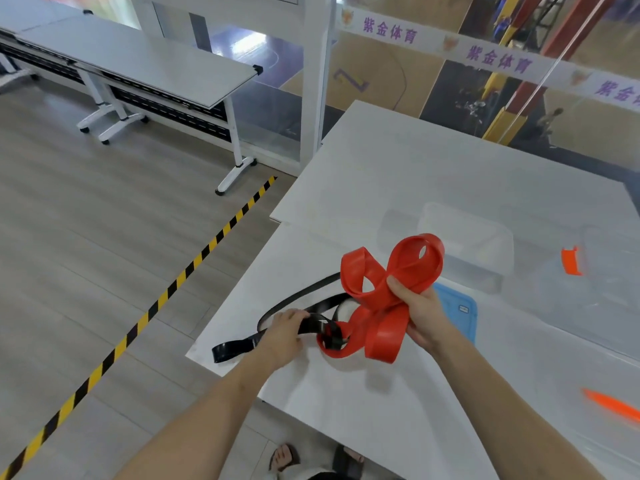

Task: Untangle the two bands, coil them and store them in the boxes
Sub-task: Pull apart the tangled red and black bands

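Observation:
A wide red band (pixel 377 299) is bunched into several loops, and my right hand (pixel 420 310) grips that bunch, lifting it a little above the white table (pixel 398 168). A narrower black band (pixel 291 301) lies on the table to the left, one end hanging past the table's left edge. It is still knotted with the red band's lowest loop near the middle. My left hand (pixel 285 332) presses down on the black band and grips it. A clear plastic box (pixel 464 244) stands just behind the red loops. A second clear box (pixel 613 258) with an orange clasp sits at the right.
A blue lid (pixel 459 308) lies flat behind my right hand. An orange object (pixel 613 407) shows blurred at the right edge. Yellow-black floor tape (pixel 166 296) runs diagonally left of the table. A grey folding table (pixel 138 64) stands at the back left, glass panels behind.

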{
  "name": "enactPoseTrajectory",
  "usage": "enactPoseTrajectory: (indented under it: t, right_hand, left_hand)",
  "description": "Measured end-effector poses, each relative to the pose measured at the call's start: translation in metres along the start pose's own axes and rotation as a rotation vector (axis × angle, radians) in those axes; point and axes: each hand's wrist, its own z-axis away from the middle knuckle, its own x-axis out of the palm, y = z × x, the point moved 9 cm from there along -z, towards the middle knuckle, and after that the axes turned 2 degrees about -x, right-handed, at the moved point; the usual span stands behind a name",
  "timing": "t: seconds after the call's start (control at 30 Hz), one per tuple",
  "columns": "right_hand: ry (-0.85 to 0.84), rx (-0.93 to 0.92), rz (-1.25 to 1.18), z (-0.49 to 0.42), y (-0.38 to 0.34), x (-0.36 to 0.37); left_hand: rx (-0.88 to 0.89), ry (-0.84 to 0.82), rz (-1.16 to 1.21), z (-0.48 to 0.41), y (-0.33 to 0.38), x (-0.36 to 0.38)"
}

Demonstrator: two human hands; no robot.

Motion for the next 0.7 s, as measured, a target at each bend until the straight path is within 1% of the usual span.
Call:
enactPoseTrajectory:
  t: [0.07,0.1,0.2,0.4,0.47,0.6,0.63,0.7]
  right_hand:
    - [0.005,0.011,-0.02,0.002,0.003,-0.002]
    - [0.0,0.018,-0.027,0.003,0.004,-0.002]
    - [-0.012,0.02,-0.026,0.006,0.005,-0.004]
    - [-0.02,0.007,-0.052,0.008,0.002,-0.006]
    - [-0.003,0.001,-0.064,0.008,0.004,-0.01]
    - [0.018,-0.025,-0.03,0.004,0.007,-0.015]
    - [0.018,-0.034,-0.01,0.003,0.007,-0.015]
    - [0.026,-0.058,0.055,0.001,0.009,-0.014]
  left_hand:
    - [0.152,0.009,-0.074,-0.006,0.026,0.011]
    - [0.185,-0.003,-0.15,-0.011,0.033,0.018]
    - [0.219,-0.04,-0.373,-0.02,0.038,0.037]
    - [0.219,-0.038,-0.564,-0.027,0.038,0.038]
    - [0.173,-0.066,-0.555,-0.026,0.036,0.036]
    - [0.109,-0.027,-0.472,-0.02,0.033,0.027]
    - [0.105,-0.005,-0.428,-0.017,0.035,0.022]
    - [0.085,0.017,-0.257,-0.013,0.041,0.009]
